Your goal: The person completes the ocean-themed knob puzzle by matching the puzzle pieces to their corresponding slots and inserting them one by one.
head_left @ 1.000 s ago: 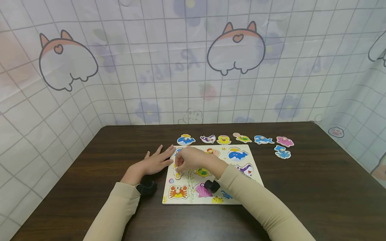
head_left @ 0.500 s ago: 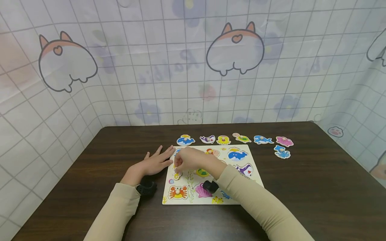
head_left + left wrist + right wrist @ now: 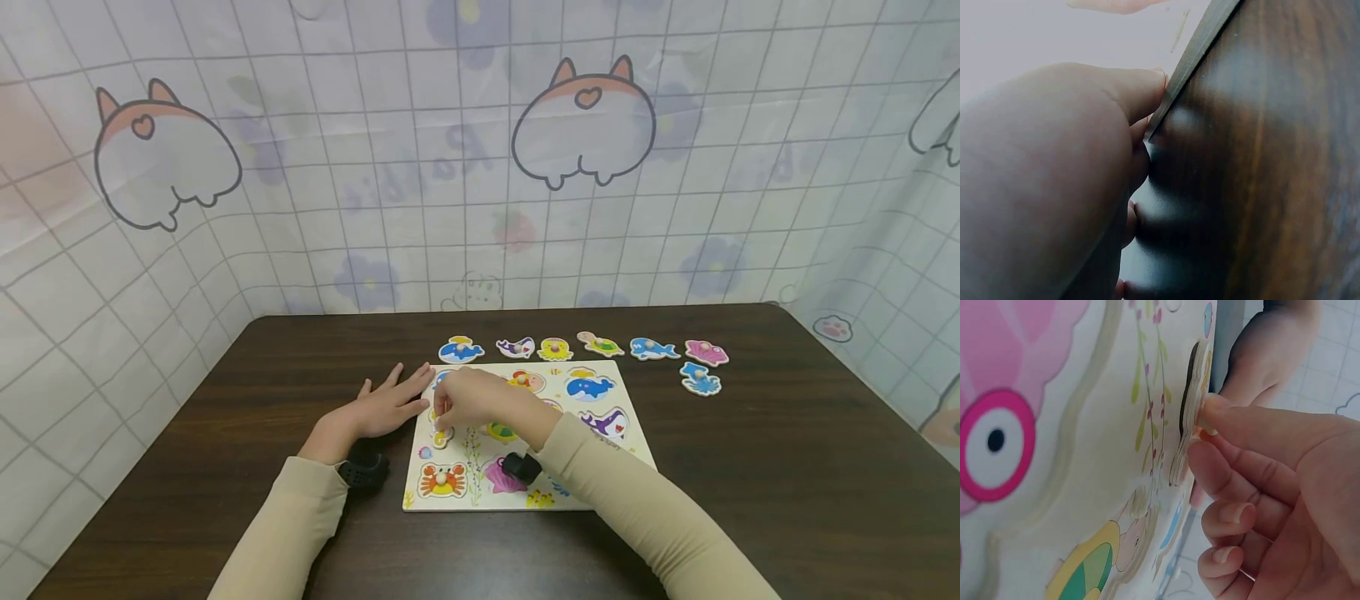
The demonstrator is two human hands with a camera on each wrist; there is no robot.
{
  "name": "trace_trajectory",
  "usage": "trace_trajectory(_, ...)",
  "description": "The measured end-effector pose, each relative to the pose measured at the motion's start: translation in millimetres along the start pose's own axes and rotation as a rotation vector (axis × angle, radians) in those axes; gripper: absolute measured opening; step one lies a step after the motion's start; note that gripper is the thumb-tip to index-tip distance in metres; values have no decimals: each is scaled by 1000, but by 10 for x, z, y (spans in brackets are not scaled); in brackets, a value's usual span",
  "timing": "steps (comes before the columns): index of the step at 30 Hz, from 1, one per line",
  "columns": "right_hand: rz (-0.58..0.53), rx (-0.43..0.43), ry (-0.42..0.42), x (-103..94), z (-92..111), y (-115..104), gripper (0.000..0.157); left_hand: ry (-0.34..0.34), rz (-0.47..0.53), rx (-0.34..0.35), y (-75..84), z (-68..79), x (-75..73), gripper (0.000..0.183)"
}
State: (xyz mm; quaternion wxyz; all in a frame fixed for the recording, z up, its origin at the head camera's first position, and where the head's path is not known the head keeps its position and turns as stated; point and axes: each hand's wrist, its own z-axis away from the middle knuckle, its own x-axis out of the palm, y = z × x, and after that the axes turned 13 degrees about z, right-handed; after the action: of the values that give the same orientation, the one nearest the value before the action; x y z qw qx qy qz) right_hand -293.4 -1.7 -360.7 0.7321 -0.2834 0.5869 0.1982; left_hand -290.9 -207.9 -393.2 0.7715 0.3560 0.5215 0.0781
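My right hand [image 3: 472, 396] is over the left side of a wooden peg puzzle board [image 3: 502, 502]. Thumb and index finger pinch a yellow seahorse puzzle piece [image 3: 1192, 403], its curled tail [image 3: 441, 439] showing below the fingers. The right wrist view has this piece tilted over its dark recess, one edge raised from the board. Fingers spread, my left hand [image 3: 378, 410] lies on the table with its fingertips at the board's left edge. Nothing is held in it. A crab piece [image 3: 442, 481] sits in its slot at the near left corner.
Behind the board lie a spouting whale [image 3: 461, 349], a purple whale [image 3: 516, 347], a yellow octopus [image 3: 555, 349], a turtle [image 3: 600, 344] and a blue fish-like piece [image 3: 653, 348]. Farther right are a pink shell-like piece [image 3: 706, 352] and a blue octopus-like piece [image 3: 701, 380]. A patterned curtain [image 3: 480, 208] hangs behind the table.
Under the right fingers the seahorse's tail end has shifted and turned slightly against the board. The left hand keeps its place at the board's edge.
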Motion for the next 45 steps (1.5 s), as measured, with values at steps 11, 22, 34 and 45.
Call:
trace_trajectory(11, 36, -1, 4, 5, 5, -25, 11, 2, 5, 10, 15, 1, 9, 67)
trace_trajectory(22, 30, 0, 3, -7, 21, -8, 11, -2, 13, 10, 9, -9, 0, 67)
trace_trajectory(34, 6, 16, -6, 17, 35, -12, 12, 5, -5, -6, 22, -17, 11, 67)
trace_trajectory(45, 27, 30, 6, 52, 48, -5, 11, 16, -61, -48, 146, -8, 71, 64)
